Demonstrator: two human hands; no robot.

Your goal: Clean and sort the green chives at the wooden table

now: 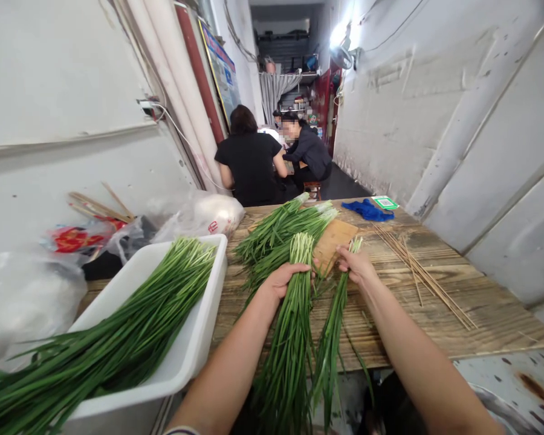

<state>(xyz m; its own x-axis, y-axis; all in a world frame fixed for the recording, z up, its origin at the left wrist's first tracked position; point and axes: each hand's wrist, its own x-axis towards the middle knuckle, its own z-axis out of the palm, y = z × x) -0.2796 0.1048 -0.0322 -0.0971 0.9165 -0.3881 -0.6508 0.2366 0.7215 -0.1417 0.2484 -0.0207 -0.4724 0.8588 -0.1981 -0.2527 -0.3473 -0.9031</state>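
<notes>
My left hand is wrapped around a thick bunch of garlic chives, its pale stem ends up and its green leaves hanging over the table's front edge. To the right, my right hand pinches a thinner bunch of garlic chives near its stem ends. The two bunches hang apart, side by side. Behind them, more chives lie in a pile, partly over a wooden board.
A white plastic tub full of long chives stands left. Thin wooden sticks lie right on the wooden table, near a blue cloth and a green-edged QR card. Plastic bags sit back left. People sit beyond.
</notes>
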